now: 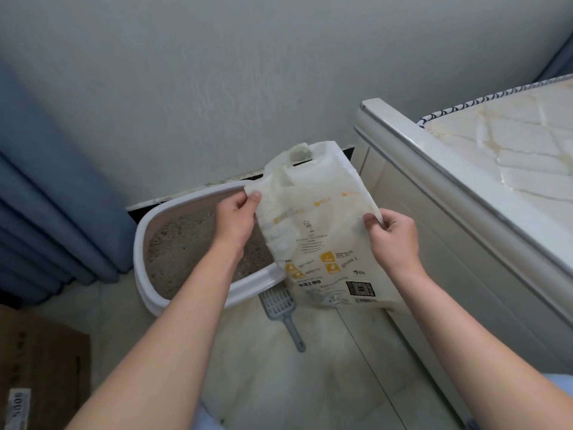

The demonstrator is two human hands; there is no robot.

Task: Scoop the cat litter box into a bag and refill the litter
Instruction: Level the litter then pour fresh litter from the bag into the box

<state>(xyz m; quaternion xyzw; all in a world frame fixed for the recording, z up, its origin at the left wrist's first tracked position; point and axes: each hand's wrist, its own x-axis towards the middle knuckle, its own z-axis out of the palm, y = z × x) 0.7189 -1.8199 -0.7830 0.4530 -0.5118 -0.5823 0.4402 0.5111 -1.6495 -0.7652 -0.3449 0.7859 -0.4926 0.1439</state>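
Observation:
A white litter bag (322,231) with yellow icons and a cut-out handle stands upright on the floor beside the litter box. My left hand (235,221) pinches the bag's upper left edge. My right hand (392,235) pinches its right edge. The white litter box (145,231) lies on the floor against the wall, holding grey-brown litter (183,243); the bag hides its right end. A grey slotted scoop (283,311) lies flat on the floor in front of the box, its head partly under the bag.
A white bed frame (434,181) with a bare mattress (511,141) runs along the right. Blue curtains (46,212) hang at the left. A brown cardboard box (40,367) sits at the lower left. Pale floor tiles (325,367) lie between my arms.

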